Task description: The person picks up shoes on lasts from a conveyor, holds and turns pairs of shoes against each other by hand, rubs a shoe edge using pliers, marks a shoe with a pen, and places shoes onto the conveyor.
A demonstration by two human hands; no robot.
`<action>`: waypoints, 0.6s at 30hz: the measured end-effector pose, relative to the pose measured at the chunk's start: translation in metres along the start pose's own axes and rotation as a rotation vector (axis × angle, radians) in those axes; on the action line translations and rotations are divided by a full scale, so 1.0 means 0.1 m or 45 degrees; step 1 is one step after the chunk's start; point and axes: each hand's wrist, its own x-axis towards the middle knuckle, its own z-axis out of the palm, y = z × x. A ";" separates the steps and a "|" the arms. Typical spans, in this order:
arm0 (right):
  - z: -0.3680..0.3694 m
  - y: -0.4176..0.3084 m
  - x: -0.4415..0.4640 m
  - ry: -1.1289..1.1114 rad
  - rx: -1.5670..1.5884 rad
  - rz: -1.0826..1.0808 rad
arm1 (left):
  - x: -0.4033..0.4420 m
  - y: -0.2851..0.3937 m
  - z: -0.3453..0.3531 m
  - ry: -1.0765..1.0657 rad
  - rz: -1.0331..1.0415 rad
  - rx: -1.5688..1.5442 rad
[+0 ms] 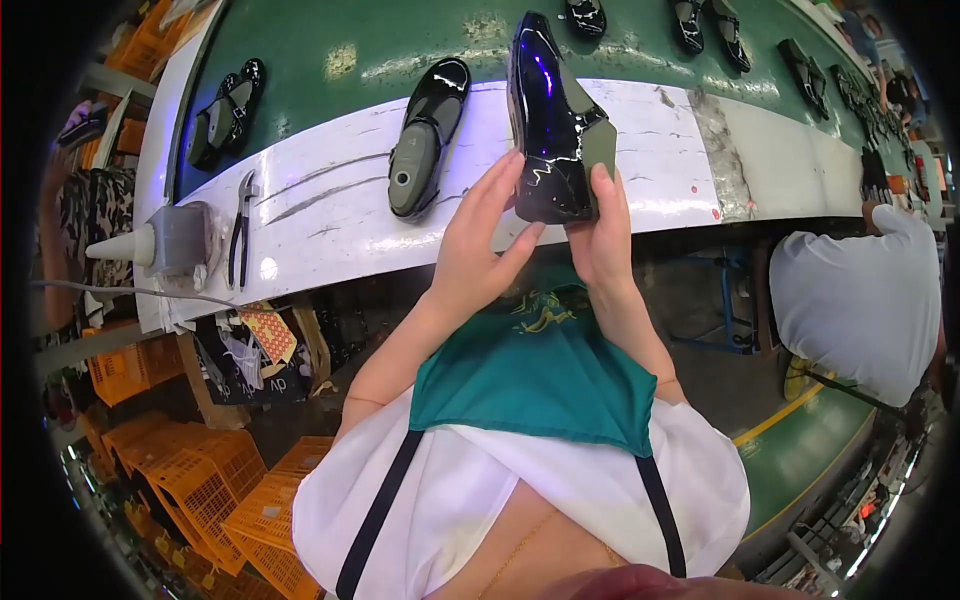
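A glossy black shoe [552, 140] with a grey-green lining or insert is held upright between my two hands, toe pointing away from me. My left hand [483, 232] presses its fingers on the shoe's left side near the heel. Around the right side of the heel, my right hand [604, 225] has its thumb against the grey-green part. Just left of them, a second black shoe [428, 140] with a grey-green insole lies on the white worktop [320, 215], touched by neither hand.
Pliers [241, 230] and a bottle with a pointed nozzle [178, 241] are at the left. More black shoes [228, 112] stand on the green surface [400, 30]. Orange crates [205, 480] are at lower left. A person in white [855, 300] sits at the right.
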 end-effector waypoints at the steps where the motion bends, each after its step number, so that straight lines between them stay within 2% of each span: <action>1: -0.01 0.01 0.00 -0.004 0.008 0.004 | 0.00 0.00 0.00 0.012 0.006 -0.019; 8: -0.02 0.05 0.01 0.003 0.044 0.015 | 0.00 -0.04 -0.02 0.011 0.002 -0.029; 10: -0.03 0.07 0.02 -0.003 0.047 0.022 | 0.01 -0.09 -0.03 0.009 0.084 0.126; 13: -0.05 0.09 0.03 0.000 0.051 0.029 | 0.02 -0.16 -0.02 0.051 0.171 0.146; 18: -0.04 0.11 0.03 0.029 0.055 0.035 | 0.02 -0.18 -0.03 0.049 0.176 0.153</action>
